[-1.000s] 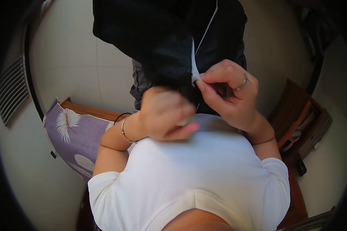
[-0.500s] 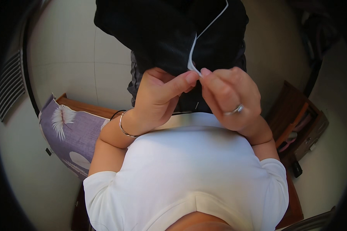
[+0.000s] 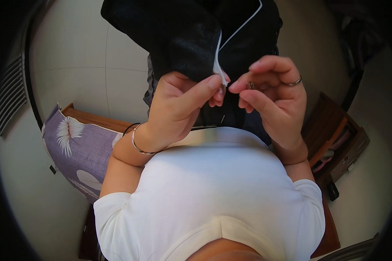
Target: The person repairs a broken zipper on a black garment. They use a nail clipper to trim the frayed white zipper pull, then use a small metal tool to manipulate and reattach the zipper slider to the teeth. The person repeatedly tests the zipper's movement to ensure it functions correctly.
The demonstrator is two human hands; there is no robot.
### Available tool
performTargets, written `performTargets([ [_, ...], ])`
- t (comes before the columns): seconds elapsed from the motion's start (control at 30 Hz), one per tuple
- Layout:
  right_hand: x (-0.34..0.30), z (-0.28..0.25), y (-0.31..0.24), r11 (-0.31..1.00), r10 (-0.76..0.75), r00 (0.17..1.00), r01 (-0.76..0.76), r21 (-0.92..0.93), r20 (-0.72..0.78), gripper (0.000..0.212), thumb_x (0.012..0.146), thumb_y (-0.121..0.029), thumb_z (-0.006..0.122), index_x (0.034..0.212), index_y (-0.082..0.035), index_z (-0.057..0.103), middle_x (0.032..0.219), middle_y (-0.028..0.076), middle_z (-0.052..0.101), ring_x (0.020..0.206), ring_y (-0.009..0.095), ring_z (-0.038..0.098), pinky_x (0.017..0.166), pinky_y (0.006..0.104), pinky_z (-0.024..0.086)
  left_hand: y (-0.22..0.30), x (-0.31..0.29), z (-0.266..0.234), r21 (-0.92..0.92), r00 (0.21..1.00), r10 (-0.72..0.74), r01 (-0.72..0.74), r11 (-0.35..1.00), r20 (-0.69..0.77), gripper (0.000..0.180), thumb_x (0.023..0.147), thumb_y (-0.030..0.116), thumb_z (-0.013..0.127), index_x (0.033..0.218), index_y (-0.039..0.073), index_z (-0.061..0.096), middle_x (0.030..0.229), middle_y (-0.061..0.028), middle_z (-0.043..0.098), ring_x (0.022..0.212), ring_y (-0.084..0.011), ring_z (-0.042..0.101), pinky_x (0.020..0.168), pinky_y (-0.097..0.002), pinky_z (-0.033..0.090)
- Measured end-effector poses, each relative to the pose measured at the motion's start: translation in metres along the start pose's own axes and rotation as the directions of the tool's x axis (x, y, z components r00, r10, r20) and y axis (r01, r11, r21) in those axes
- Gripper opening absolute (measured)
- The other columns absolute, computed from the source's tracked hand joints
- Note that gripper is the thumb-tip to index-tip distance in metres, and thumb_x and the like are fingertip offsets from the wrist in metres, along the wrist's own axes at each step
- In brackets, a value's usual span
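A black garment point(image 3: 178, 48) lies over my lap, with a narrow white strip point(image 3: 217, 61) running along one edge of it. My left hand point(image 3: 178, 104) is closed at the strip's lower end, pinching it between thumb and forefinger. Just to the right, a small dark metal piece point(image 3: 251, 85), perhaps a zipper slider, sits among the fingers of my right hand point(image 3: 276, 98). That hand is turned partly palm up, its fingers curled, and is apart from the strip. The exact shape of the metal piece is too small to make out.
At the left, a purple cloth with white feather prints point(image 3: 80, 139) covers a wooden piece of furniture point(image 3: 96, 119). On the right stands an open brown wooden box or drawer point(image 3: 335, 135) with small items inside. Pale floor tiles point(image 3: 69, 74) surround my lap.
My right hand has come away from the strip's end and moved right, turning its palm upward. The small metal piece now shows in its fingers. My left hand keeps its pinch, nearly unmoved.
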State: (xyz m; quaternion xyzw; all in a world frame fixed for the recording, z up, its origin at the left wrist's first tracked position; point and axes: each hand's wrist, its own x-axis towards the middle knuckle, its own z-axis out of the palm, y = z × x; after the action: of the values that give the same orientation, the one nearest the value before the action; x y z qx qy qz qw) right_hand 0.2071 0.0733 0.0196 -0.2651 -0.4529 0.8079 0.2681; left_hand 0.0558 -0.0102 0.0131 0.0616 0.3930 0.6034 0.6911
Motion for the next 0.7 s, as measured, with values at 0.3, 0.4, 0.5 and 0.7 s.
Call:
performTargets([
  [0.3,0.006,-0.003,0.009,0.898,-0.283,0.956,0.292,-0.329,0.075,0.015,0.069,0.010,0.061,0.082,0.001,0.059,0.082,0.008,0.056,0.067,0.012,0.057,0.060,0.0197,0.047,0.002,0.000,0.005,0.033,0.998,0.024,-0.026,0.999,0.065,0.009,0.084,0.009,0.049,0.087,0.001,0.053,0.076,-0.0032,0.054,0.069,-0.0109,0.050,0.060,-0.0229,0.039],
  [0.4,0.008,-0.003,0.011,0.936,-0.270,0.959,0.283,-0.208,0.091,0.015,0.071,0.011,0.059,0.083,0.002,0.060,0.085,0.009,0.054,0.073,0.015,0.059,0.061,0.0210,0.047,0.003,-0.001,0.008,0.032,0.998,-0.022,0.020,0.999,0.055,0.010,0.085,0.010,0.048,0.087,0.001,0.053,0.076,-0.0031,0.054,0.069,-0.0105,0.050,0.060,-0.0226,0.039],
  [0.5,0.006,0.002,0.010,0.988,-0.157,0.986,0.156,0.020,0.054,0.014,0.072,0.011,0.057,0.083,0.003,0.060,0.086,0.010,0.054,0.076,0.017,0.060,0.064,0.0224,0.049,0.004,-0.002,0.005,0.087,0.995,-0.022,0.014,0.996,0.092,0.012,0.086,0.012,0.047,0.088,0.001,0.053,0.076,-0.0029,0.054,0.070,-0.0100,0.050,0.061,-0.0223,0.040],
  [0.7,0.009,-0.002,0.011,0.989,-0.084,0.995,0.077,0.123,0.048,0.015,0.073,0.012,0.056,0.086,0.005,0.056,0.088,0.012,0.055,0.076,0.019,0.060,0.068,0.0250,0.050,0.001,-0.003,0.005,0.163,0.992,0.058,-0.075,0.984,0.109,0.015,0.088,0.013,0.045,0.088,0.000,0.053,0.074,-0.0024,0.052,0.068,-0.0094,0.048,0.062,-0.0218,0.040],
])
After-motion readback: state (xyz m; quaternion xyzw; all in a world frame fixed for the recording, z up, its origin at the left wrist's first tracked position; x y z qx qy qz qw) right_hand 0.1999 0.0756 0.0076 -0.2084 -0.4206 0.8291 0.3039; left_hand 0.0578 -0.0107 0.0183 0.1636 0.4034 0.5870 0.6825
